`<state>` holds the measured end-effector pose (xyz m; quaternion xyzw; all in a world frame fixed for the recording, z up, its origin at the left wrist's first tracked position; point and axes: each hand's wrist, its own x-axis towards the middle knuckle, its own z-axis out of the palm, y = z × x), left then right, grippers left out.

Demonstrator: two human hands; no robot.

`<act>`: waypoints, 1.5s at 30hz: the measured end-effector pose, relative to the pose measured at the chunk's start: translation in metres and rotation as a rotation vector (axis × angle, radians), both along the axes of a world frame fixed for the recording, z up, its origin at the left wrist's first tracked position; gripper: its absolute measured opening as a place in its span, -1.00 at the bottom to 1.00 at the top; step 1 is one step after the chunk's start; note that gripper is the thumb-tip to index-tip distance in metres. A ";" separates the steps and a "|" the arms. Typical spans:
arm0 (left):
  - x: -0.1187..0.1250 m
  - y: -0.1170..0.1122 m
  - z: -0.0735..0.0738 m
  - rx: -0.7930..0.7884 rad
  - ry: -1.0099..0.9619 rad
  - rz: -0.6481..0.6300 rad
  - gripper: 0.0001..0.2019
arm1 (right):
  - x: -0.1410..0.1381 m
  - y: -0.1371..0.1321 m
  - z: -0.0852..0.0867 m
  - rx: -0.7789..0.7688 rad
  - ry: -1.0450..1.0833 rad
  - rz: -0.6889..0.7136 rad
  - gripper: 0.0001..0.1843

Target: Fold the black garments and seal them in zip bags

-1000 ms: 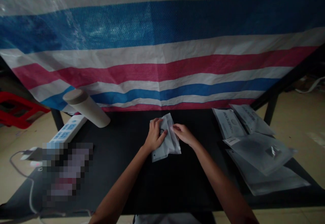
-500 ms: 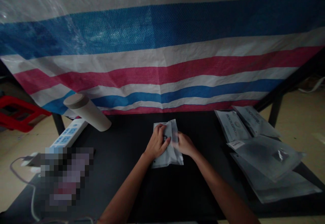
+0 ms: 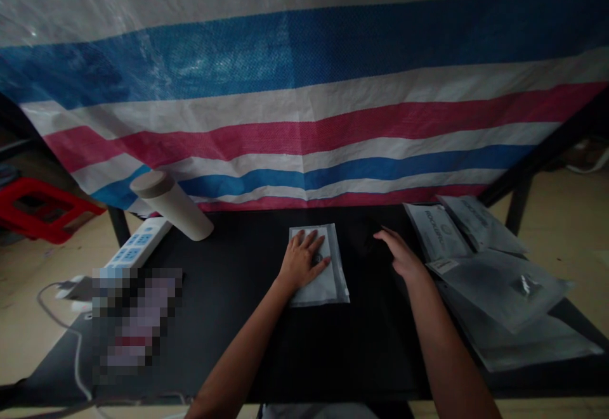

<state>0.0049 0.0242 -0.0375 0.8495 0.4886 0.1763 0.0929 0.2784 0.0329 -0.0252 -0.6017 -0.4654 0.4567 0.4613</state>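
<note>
A small frosted plastic bag [image 3: 328, 279] with something dark inside lies flat on the black table [image 3: 238, 317]. My left hand [image 3: 302, 260] rests on the bag with its fingers spread and flat, open. My right hand [image 3: 397, 254] hovers low over the table to the right of the bag, apart from it, fingers loosely stretched and holding nothing. It is close to the pile of frosted plastic bags [image 3: 495, 286] at the table's right end.
A beige cylinder [image 3: 171, 205] leans at the back left beside a white power strip [image 3: 136, 248] with a cable. A striped tarp [image 3: 304, 108] hangs behind the table. A red stool [image 3: 42, 206] stands at far left. A blurred patch covers the front left.
Both hands held the small bag; now it lies flat under my left hand. My right hand has let go and moved right toward the pile of bags.
</note>
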 end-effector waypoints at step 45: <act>-0.059 0.017 0.006 -0.055 -0.394 0.250 -0.59 | -0.021 -0.003 0.010 0.047 0.311 0.117 -0.66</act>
